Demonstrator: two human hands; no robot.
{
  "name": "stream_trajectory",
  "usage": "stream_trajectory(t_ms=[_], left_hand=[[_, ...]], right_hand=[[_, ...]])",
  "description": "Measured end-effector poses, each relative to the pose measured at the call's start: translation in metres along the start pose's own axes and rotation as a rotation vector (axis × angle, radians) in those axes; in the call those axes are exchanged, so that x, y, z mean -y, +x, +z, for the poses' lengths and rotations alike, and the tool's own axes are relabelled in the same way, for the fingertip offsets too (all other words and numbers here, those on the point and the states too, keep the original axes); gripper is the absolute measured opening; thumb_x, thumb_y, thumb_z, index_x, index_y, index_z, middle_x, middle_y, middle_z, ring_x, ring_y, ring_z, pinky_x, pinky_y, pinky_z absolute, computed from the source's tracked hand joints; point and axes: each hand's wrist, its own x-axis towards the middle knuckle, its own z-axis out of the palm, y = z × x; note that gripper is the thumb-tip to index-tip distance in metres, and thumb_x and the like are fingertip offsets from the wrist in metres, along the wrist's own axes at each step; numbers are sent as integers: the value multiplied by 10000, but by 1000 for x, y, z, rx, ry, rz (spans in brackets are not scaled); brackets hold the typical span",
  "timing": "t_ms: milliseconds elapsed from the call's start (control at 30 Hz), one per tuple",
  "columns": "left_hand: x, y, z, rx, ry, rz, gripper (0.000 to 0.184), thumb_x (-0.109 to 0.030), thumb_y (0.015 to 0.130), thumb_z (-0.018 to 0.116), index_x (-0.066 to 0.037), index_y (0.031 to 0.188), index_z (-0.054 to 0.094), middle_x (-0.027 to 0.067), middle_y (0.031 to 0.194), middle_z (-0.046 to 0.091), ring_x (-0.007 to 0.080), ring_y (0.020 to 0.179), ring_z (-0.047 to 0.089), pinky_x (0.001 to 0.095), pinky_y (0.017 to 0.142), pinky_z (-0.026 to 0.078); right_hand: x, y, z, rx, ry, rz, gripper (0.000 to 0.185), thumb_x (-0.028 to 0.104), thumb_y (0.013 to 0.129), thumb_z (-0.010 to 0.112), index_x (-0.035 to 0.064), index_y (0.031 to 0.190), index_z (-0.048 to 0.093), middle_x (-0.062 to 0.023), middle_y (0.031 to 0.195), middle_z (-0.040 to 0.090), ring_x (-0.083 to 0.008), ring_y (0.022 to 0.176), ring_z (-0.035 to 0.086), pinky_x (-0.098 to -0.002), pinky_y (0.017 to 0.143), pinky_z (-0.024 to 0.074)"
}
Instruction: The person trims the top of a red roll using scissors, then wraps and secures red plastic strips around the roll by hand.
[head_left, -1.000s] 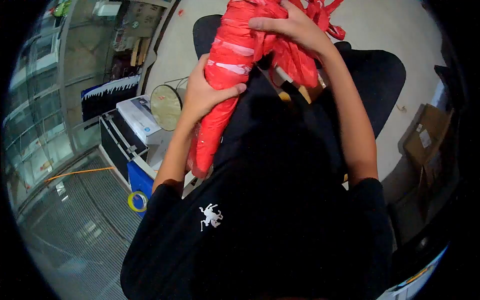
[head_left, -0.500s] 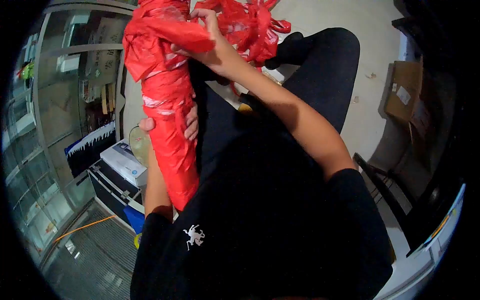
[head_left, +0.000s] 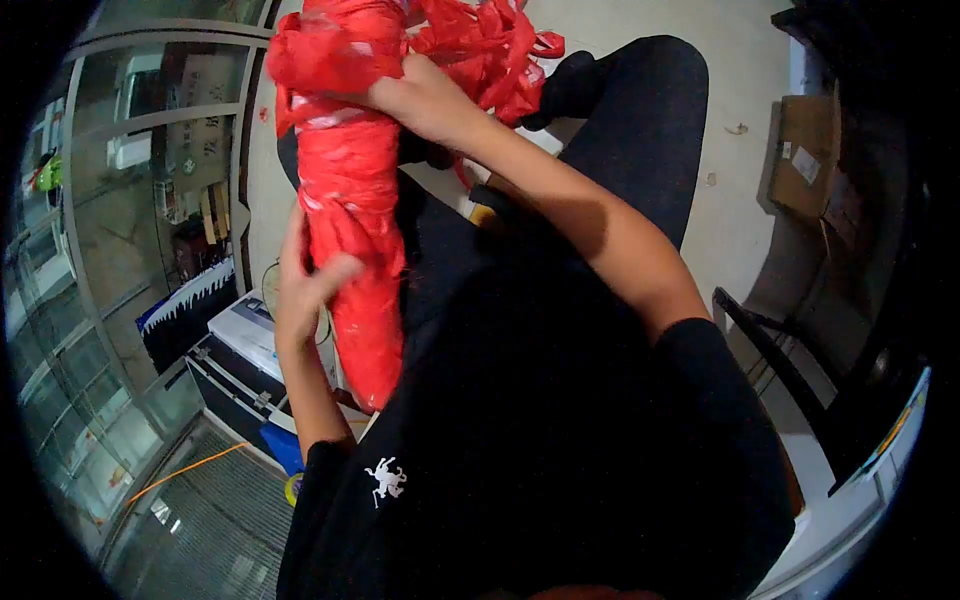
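Observation:
A long bundle wrapped in red plastic strips slants from the top of the view down to my chest, its narrow end lowest. My left hand is round the lower left side of the bundle, thumb across its front and slightly blurred. Higher up, my right hand grips the red plastic at the bundle's upper part; its fingertips are hidden by the plastic. Loose, tangled red strips lie beyond my right hand, near my foot.
A glass-paned partition stands on the left. Near it are a black case, a white box and a roll of yellow tape. On the right are a cardboard box and a black chair-like frame.
The bundle has swung left and turned more upright. My left hand has moved from behind the bundle to its left side and front. My right hand has moved left with the red plastic.

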Motion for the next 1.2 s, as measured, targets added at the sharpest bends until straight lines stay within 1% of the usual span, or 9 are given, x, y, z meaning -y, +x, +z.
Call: stream_trajectory(t_ms=[67, 233, 300, 367, 567, 700, 767, 933, 1200], left_hand=[[3, -5, -2, -75, 637, 257, 1037, -370, 579, 920, 38, 1375, 395, 213, 1293, 570, 318, 1114, 618, 406, 985, 470], [-6, -3, -4, -160, 168, 35, 944, -224, 582, 903, 20, 1354, 417, 175, 1202, 610, 270, 1064, 626, 382, 961, 478], [-5, 4, -8, -115, -185, 22, 905, -233, 591, 882, 18, 1332, 427, 182, 1153, 619, 286, 990, 651, 389, 919, 504], [-2, 24, -12, 641, -817, -165, 861, -280, 595, 845, 10, 1293, 433, 184, 1024, 612, 315, 797, 653, 393, 774, 541], [49, 35, 29, 1232, -1542, -215, 975, -708, 671, 693, 31, 1247, 425, 184, 954, 590, 255, 663, 605, 367, 587, 502], [22, 24, 6, 790, -1009, -173, 850, -580, 793, 676, 34, 1335, 449, 254, 1182, 587, 307, 899, 661, 381, 818, 544], [4, -1, -8, -93, -398, -218, 862, -520, 804, 693, 33, 1399, 401, 247, 1284, 558, 292, 1109, 622, 368, 980, 487], [-16, -19, 10, -243, 883, 28, 1254, -489, 507, 935, 77, 1428, 300, 280, 1377, 470, 375, 1277, 496, 410, 1057, 408], [47, -9, -1, -643, 879, 106, 1083, -472, 560, 911, 12, 1376, 389, 252, 1270, 528, 398, 1125, 566, 452, 945, 465]], right_hand=[[6, 2, 11, -184, -239, -160, 563, 559, 802, 688, -4, 794, 709, -160, 708, 689, -215, 724, 689, -355, 705, 513], [31, -2, -9, 204, -280, -11, 593, 588, 871, 641, 53, 1126, 650, -46, 935, 679, -167, 716, 613, -290, 686, 482], [20, -2, 8, 253, -104, 18, 761, 781, 747, 626, 62, 997, 659, 14, 690, 534, -91, 594, 487, -269, 540, 393], [4, -4, 18, 278, 97, 337, 754, 778, 781, 589, 82, 1064, 654, 32, 736, 565, -81, 620, 494, -241, 539, 362], [-7, -23, 15, 285, 354, 342, 777, 762, 754, 637, 74, 1114, 659, 27, 812, 621, -59, 640, 527, -221, 525, 360], [-1, -14, 13, 124, 187, 381, 812, 569, 759, 755, -17, 1284, 552, -98, 1111, 671, -179, 986, 652, -281, 796, 507], [32, -13, 14, 77, 72, 150, 745, 556, 755, 762, -13, 1212, 612, -80, 1051, 689, -180, 948, 663, -305, 886, 500], [32, -14, 42, 4, -209, 100, 511, 452, 833, 742, 14, 1090, 683, -60, 1055, 700, -155, 963, 659, -305, 873, 498], [-10, -27, 87, 122, -50, 240, 452, 443, 889, 684, 44, 1101, 669, -86, 1012, 707, -175, 946, 663, -321, 872, 492]])
